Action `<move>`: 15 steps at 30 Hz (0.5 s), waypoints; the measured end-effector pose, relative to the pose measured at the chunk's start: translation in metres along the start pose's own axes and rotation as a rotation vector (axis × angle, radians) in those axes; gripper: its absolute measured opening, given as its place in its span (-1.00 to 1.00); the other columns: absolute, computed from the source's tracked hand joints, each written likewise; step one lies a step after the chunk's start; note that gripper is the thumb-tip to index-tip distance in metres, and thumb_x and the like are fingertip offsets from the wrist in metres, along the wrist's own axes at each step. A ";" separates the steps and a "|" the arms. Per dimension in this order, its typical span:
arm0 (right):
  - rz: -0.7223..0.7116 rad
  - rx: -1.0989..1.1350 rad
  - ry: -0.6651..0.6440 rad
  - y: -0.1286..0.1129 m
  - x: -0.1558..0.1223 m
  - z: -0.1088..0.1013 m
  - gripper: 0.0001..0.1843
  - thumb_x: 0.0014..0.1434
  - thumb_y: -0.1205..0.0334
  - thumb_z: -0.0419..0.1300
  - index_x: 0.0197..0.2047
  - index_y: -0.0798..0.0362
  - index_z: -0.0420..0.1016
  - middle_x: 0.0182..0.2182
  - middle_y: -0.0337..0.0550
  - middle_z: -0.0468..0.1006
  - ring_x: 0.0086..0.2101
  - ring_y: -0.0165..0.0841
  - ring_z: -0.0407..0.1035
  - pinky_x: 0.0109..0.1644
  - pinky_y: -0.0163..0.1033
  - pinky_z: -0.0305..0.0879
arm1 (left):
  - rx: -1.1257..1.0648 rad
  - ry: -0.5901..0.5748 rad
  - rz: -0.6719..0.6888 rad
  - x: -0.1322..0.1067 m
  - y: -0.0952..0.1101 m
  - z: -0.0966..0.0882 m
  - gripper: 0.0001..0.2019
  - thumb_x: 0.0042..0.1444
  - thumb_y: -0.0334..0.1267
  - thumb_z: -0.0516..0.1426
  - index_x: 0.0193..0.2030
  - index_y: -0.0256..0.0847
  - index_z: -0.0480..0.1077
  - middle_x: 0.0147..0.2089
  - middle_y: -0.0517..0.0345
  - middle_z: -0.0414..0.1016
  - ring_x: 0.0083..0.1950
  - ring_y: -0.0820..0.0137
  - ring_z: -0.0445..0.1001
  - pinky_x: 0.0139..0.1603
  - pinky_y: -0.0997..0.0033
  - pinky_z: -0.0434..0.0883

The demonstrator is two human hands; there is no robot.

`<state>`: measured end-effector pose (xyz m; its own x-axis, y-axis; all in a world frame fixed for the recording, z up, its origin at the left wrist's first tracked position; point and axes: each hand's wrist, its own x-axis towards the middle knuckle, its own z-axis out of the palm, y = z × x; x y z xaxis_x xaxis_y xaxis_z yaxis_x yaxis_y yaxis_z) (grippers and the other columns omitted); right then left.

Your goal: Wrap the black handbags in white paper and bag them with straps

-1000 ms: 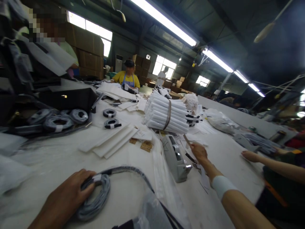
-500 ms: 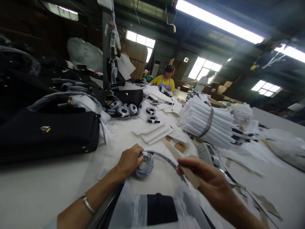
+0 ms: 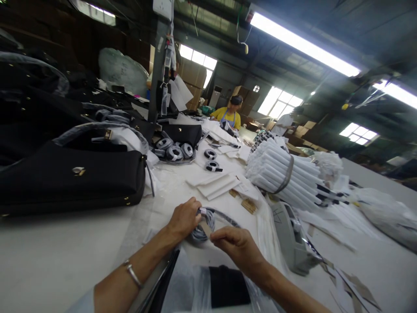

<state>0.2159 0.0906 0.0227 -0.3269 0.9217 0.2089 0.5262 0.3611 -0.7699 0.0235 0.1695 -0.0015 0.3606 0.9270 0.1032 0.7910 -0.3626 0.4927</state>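
Observation:
A coiled strap [image 3: 198, 236] in clear grey wrapping stands on the table before me, its free end curving off to the right. My left hand [image 3: 185, 219] closes around the coil's upper left side, near a small white band. Between the fingertips of my right hand [image 3: 239, 248] is a short beige strip [image 3: 205, 228], which lies across the front of the coil; whether it touches is hard to tell. Nearest me is a black item [image 3: 228, 287], partly covered by white paper and clear plastic.
A black handbag [image 3: 74, 178] stands at left. Several wrapped coils [image 3: 175, 153] lie beyond the hands, with white paper sheets [image 3: 216, 184]. To the right are a grey tape dispenser [image 3: 295, 239] and a banded bundle of white-wrapped straps [image 3: 276, 167]. A person in yellow [image 3: 228, 115] sits farther back.
My right hand has moved left with the beige strip, from the strap's free end to the coil. The tape dispenser is now uncovered. My left hand keeps its hold, and the view has shifted slightly.

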 end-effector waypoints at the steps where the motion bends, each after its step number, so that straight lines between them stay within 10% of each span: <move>1: -0.026 -0.042 -0.005 0.001 0.000 0.002 -0.90 0.17 0.28 0.28 -0.27 -0.03 0.65 -0.39 -0.21 0.65 -0.36 -0.36 0.53 -0.24 -0.34 0.38 | 0.003 0.001 0.001 0.000 0.001 0.000 -0.82 0.12 -0.35 0.08 -0.15 -0.13 0.44 -0.09 0.12 0.47 -0.11 0.31 0.51 -0.14 0.40 0.35; 8: -0.071 -0.297 0.052 -0.001 0.023 0.013 -0.84 0.06 0.48 0.26 -0.39 0.02 0.54 -0.47 -0.28 0.58 -0.46 -0.40 0.43 -0.35 -0.34 0.26 | 0.012 0.020 0.025 -0.003 0.005 -0.002 -0.85 0.13 -0.35 0.09 -0.16 -0.13 0.42 -0.09 0.12 0.46 -0.12 0.32 0.51 -0.17 0.41 0.34; 15: -0.344 -0.736 0.120 0.007 0.050 0.017 -0.85 0.07 0.49 0.24 -0.37 0.05 0.45 -0.16 -0.06 0.55 -0.14 -0.17 0.35 -0.06 -0.10 0.26 | -0.025 0.031 0.048 -0.002 0.002 0.005 -0.84 0.15 -0.33 0.08 -0.14 -0.13 0.41 -0.09 0.11 0.44 -0.11 0.32 0.50 -0.14 0.40 0.34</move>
<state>0.1902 0.1369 0.0173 -0.4996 0.7364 0.4562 0.8060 0.5882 -0.0669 0.0266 0.1670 -0.0048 0.3820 0.9112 0.1539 0.7606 -0.4046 0.5076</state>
